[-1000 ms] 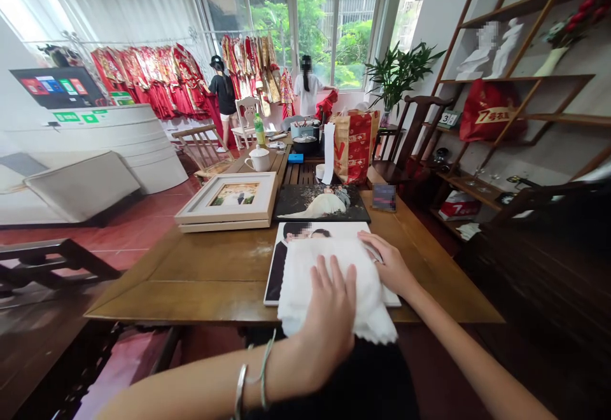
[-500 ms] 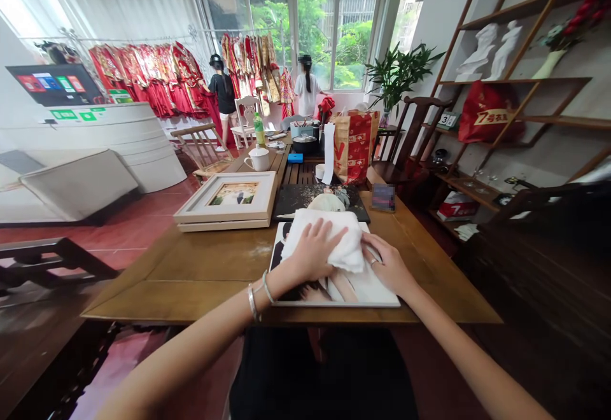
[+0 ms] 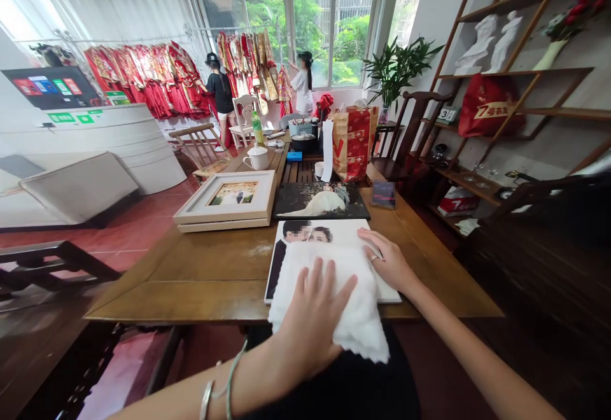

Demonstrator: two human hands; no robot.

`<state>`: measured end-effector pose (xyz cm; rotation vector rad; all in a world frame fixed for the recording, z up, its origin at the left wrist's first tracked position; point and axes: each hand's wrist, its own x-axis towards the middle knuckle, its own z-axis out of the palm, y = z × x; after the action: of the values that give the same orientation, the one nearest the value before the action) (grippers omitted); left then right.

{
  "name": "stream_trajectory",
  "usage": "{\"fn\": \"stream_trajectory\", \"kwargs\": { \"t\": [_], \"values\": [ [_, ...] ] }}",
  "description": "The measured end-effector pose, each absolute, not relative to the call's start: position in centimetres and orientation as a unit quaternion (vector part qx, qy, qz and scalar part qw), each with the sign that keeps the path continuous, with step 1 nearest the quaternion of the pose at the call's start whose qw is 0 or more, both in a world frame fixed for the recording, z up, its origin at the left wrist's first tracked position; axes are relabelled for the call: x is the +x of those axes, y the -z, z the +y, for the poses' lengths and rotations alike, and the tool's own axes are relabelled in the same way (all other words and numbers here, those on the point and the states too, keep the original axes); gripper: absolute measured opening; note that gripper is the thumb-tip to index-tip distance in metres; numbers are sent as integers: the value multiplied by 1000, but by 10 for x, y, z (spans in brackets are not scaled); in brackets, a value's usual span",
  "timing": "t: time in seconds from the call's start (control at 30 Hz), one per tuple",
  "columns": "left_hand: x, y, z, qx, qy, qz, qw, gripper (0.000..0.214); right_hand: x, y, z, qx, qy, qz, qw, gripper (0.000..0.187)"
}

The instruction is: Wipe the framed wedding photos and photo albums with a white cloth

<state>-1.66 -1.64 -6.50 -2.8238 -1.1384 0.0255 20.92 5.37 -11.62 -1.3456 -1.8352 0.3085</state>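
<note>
A white cloth [image 3: 353, 299] lies over the lower part of a photo panel [image 3: 279, 267] showing a couple, its near end hanging past the table's front edge. On top of the cloth rests my left hand [image 3: 312, 305], fingers spread and palm down. My right hand [image 3: 386, 258] lies on the panel's right side with its fingers stretched out, beside the cloth. Just beyond is a dark photo panel [image 3: 296, 200] with a figure in a white gown. To the left sit stacked picture frames [image 3: 229, 200].
The wooden table [image 3: 191, 273] runs away from me. On it stand a white lidded mug [image 3: 258, 159], a green bottle [image 3: 258, 128], a red and tan paper bag [image 3: 353, 143] and a small dark display [image 3: 383, 195]. Two people [image 3: 220, 95] are by the clothes racks.
My left hand has drawn the white cloth towards me, uncovering the top of the panel's picture and the dark panel behind. My right hand has barely moved.
</note>
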Motion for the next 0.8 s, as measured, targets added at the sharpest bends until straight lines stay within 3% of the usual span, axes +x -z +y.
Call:
{"fn": "stream_trajectory", "kwargs": {
  "t": [0.17, 0.37, 0.53, 0.67, 0.8],
  "values": [
    [-9, 64, -11, -926, -1, -374, 54, 94, 212, 115, 53, -525, -131, -727, 422, 33],
    [12, 58, 44, -922, 6, -385, 50, 75, 213, 117, 51, -511, -140, -730, 431, 46],
    [19, 60, 74, -911, 23, -407, 58, 62, 212, 118, 50, -518, -129, -726, 434, 43],
    [17, 56, 56, -911, 19, -409, 42, 65, 212, 117, 50, -518, -132, -730, 426, 43],
    [6, 60, 6, -923, 17, -384, 15, 81, 211, 116, 52, -513, -144, -733, 424, 45]
  ]
}}
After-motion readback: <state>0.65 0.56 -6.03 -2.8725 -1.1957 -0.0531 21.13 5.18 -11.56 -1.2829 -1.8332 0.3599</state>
